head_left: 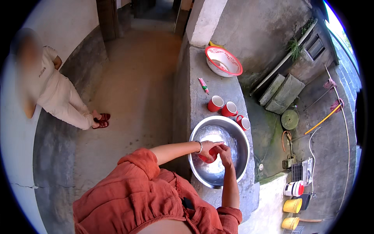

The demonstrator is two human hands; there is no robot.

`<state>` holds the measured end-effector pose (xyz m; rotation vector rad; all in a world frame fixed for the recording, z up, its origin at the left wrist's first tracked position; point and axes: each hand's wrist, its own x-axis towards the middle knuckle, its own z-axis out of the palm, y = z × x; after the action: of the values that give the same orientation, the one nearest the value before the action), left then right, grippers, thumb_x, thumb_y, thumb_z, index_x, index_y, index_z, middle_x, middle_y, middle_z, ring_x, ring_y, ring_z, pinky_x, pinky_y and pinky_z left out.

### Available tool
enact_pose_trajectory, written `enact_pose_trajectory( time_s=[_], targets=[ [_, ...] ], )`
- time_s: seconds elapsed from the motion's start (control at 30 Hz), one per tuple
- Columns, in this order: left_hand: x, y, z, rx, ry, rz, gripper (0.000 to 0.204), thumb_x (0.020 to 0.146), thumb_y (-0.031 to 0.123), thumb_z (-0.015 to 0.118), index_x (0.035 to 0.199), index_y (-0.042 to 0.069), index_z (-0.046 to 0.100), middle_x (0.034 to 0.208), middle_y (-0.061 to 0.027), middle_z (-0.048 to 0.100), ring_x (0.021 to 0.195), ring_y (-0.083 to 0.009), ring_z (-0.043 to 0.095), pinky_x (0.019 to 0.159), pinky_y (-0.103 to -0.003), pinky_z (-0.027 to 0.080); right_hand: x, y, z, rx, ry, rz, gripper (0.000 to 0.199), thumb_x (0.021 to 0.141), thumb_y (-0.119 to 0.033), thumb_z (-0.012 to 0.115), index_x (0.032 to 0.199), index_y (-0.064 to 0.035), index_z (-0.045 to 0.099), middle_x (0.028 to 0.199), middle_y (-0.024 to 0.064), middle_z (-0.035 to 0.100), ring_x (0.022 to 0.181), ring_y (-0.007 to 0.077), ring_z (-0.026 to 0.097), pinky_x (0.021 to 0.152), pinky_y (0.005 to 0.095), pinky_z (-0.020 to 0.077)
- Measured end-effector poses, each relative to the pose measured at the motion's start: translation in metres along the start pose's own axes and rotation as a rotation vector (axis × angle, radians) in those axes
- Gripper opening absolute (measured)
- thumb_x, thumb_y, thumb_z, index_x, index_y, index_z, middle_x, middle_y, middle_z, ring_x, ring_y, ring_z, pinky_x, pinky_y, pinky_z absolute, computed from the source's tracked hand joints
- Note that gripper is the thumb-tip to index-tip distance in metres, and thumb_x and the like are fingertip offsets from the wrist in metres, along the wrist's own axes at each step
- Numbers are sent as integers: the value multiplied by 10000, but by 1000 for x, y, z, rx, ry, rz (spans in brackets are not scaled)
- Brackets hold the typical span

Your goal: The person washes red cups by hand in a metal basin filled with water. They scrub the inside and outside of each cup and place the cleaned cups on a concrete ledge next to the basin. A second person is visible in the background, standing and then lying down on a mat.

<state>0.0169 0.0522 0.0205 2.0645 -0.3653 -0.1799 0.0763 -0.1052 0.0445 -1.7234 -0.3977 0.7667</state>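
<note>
A red mug (209,157) is held low inside a large shiny metal basin (241,167). My left hand (210,147), with a bracelet at the wrist, lies over the mug with its fingers closed on it. From the other side my right hand (224,153) grips the mug's edge, its fingers bent against it and partly hidden. Just beyond the basin stand a red mug with a white inside (215,104), a second one (230,109) and a third (243,123) close to the basin's rim.
The basin rests on a concrete ledge (198,105). Farther along it are a pink and green tube (203,85) and a red-rimmed enamel basin (230,70). A person (64,84) leans by the left wall. Yellow buckets (292,205) and a white bucket (292,188) stand low at right.
</note>
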Motion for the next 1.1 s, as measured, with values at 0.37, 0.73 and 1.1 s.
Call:
enact_pose_trajectory(
  time_s=[0.37,0.73,1.1],
  targets=[
    [18,-31,24,-442,289,-619,332,617,184,686,910,50,607,836,-139,626,788,-235,622,670,-343,500,10,115,-75,-1058,49,-181,226,727,-131,509,927,-61,585,926,179,564,867,350,535,713,407,451],
    [29,-41,25,-1380,314,-659,314,839,50,429,1152,32,426,1040,-148,553,941,-334,575,677,-553,491,0,37,36,-63,434,-480,140,833,-68,540,960,-26,583,926,70,603,852,129,556,741,245,437],
    [21,-20,22,-1260,321,-703,384,874,61,395,1256,86,361,1213,-180,452,1093,-395,469,818,-641,381,20,81,-34,-943,513,-288,139,795,-138,488,887,-46,538,906,202,495,850,380,476,733,421,393]
  ],
)
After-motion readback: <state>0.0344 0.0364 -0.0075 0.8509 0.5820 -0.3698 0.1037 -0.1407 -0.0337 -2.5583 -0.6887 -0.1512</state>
